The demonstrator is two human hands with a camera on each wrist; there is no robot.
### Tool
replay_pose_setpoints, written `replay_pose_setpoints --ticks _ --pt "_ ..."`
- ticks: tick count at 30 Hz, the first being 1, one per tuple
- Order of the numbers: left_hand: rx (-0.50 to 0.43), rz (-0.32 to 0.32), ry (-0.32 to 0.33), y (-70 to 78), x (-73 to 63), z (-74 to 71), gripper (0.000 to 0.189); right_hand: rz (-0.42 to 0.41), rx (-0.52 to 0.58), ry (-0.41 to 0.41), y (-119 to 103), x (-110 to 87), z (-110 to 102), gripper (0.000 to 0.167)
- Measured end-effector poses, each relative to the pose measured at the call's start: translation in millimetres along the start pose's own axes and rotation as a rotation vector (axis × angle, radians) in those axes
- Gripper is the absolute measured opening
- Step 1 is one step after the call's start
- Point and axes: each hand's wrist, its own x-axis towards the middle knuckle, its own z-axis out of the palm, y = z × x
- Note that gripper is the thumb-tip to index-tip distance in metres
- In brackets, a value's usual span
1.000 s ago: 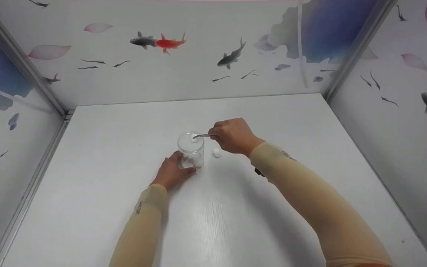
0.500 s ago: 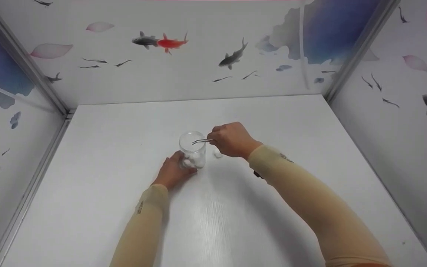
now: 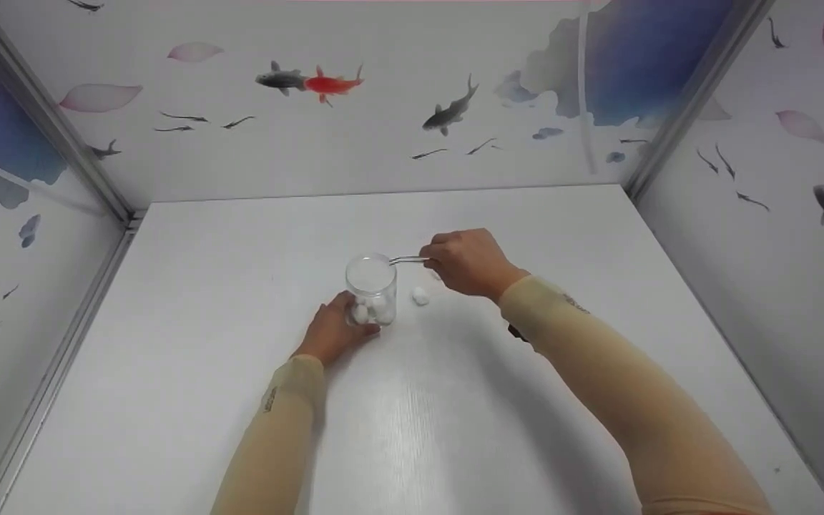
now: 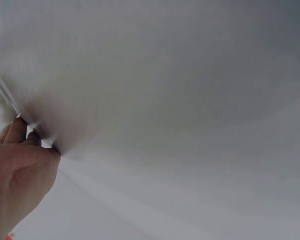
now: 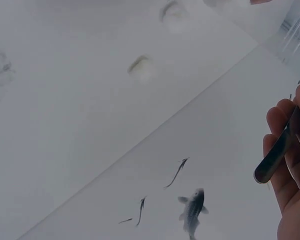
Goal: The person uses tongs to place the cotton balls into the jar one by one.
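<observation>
A clear jar (image 3: 371, 275) stands upright on the white table with several white cotton balls (image 3: 362, 313) inside. My left hand (image 3: 332, 332) grips its lower part from the left, fingers behind and thumb in front. In the left wrist view, the fingertips of the left hand (image 4: 25, 165) meet the jar's edge. My right hand (image 3: 466, 261) holds metal tweezers (image 3: 409, 259), pointing left, with nothing between their tips at the jar's right rim. The right wrist view shows the rounded end of the tweezers (image 5: 272, 162) under the curled fingers.
A loose cotton ball (image 3: 420, 296) lies just right of the jar. In the right wrist view, two loose cotton balls (image 5: 141, 69) rest on the tabletop. Panels printed with fish (image 3: 445, 114) enclose the table (image 3: 169, 300) at the back and sides.
A second ago the tweezers held a cotton ball over the jar's mouth; the ball has been let go there. The right hand has since moved right with the tweezers. The left hand stays put.
</observation>
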Motion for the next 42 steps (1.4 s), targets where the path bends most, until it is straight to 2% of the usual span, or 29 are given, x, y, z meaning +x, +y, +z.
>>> replay_pose_setpoints --ticks 5,12,16,21,27,33,42 --pt "0.0 0.003 0.008 -0.4 -1.1 -2.5 0.085 0.026 -0.003 0.004 15.4 -15.7 7.1 0.009" --pt "-0.004 0.008 0.007 0.6 -2.3 -5.1 0.085 0.084 -0.003 -0.119 30.9 -39.6 29.9 0.011" --pt "-0.017 0.003 0.0 0.7 -2.4 -4.7 0.087 0.112 0.016 -0.163 34.3 -47.1 39.8 0.01" --pt "-0.029 0.003 -0.005 -1.1 -1.7 -3.7 0.087 0.129 0.034 -0.181 34.3 -49.7 49.5 0.011" --pt "-0.048 -0.01 -0.021 -3.4 -1.0 -2.4 0.086 0.112 0.03 -0.183 30.1 -48.7 57.1 0.009" --pt "-0.037 -0.013 -0.009 -3.5 0.4 -0.4 0.086 0.103 0.025 -0.181 28.6 -48.2 65.3 0.008" --pt "-0.035 -0.022 0.004 -3.3 0.4 1.4 0.087 0.121 0.023 -0.221 27.9 -51.0 74.0 0.01"
